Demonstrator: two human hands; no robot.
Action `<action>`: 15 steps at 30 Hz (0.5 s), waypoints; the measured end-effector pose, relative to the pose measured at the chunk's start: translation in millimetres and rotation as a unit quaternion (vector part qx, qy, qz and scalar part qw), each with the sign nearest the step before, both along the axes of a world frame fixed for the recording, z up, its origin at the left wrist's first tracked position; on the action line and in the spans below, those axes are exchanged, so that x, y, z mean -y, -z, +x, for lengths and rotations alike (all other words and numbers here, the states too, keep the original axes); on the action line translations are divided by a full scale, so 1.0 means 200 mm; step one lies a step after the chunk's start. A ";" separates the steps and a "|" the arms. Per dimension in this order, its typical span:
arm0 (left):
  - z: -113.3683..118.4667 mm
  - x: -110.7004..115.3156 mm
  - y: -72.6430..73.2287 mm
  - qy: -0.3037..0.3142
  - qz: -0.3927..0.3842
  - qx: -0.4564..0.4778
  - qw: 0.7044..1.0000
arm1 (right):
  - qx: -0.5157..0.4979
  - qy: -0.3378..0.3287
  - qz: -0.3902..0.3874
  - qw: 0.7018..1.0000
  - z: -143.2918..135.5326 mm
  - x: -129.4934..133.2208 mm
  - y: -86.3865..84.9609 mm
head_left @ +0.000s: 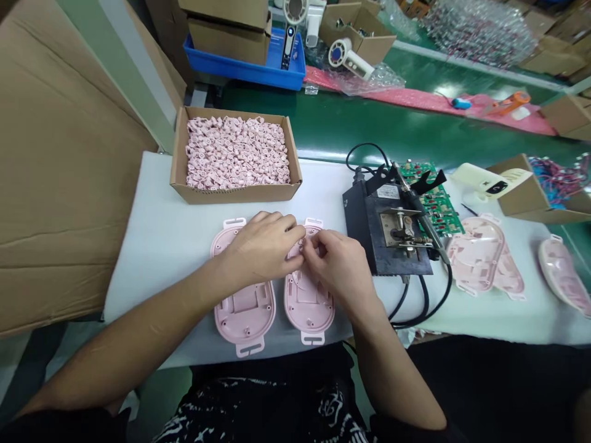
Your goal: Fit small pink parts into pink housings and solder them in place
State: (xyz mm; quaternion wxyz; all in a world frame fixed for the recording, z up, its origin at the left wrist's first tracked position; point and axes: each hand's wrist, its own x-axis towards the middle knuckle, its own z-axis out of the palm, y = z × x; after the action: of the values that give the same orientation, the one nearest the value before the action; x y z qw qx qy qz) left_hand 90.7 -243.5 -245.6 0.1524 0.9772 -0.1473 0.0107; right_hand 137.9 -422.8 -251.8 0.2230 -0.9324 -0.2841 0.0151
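Two pink plastic shells lie side by side on the white-covered table, their hollow insides facing up. My left hand (270, 245) reaches across the left shell (247, 312) to the upper part of the right shell (310, 306). My right hand (336, 261) meets it there from the other side. The fingers of both hands are bent and pinched close together over a small pink part, too small and covered to make out. Behind my hands stands a cardboard box (237, 195) full of small pink pieces.
Right of my hands sits a black soldering station (388, 227) with an iron and cables. Green circuit boards (438, 206) lie behind it. More pink shells (476, 255) are further right, near a cream handheld device (489, 180). A blue tray (244, 72) stands at the back.
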 end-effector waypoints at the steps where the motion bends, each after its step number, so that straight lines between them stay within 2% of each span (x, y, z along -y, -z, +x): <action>1: 0.00 0.00 0.00 0.000 0.002 -0.002 1.000 | 0.005 0.005 -0.003 1.000 0.00 -0.01 0.00; 8: 0.01 0.01 -0.04 -0.003 0.008 -0.014 1.000 | 0.033 0.029 -0.032 0.999 0.03 -0.05 0.02; 12: 0.02 0.00 -0.04 0.004 0.008 -0.021 1.000 | 0.014 -0.020 0.021 0.999 0.02 0.00 -0.01; 15: 0.01 0.00 -0.03 0.002 0.014 -0.014 1.000 | 0.013 -0.081 0.053 0.995 0.00 0.06 -0.03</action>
State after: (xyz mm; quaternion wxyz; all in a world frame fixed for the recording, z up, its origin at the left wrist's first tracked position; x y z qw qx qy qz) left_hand 93.5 -242.5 -240.3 0.1404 0.9791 -0.1472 -0.0053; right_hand 138.3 -434.3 -246.6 0.2662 -0.8935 -0.3616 0.0062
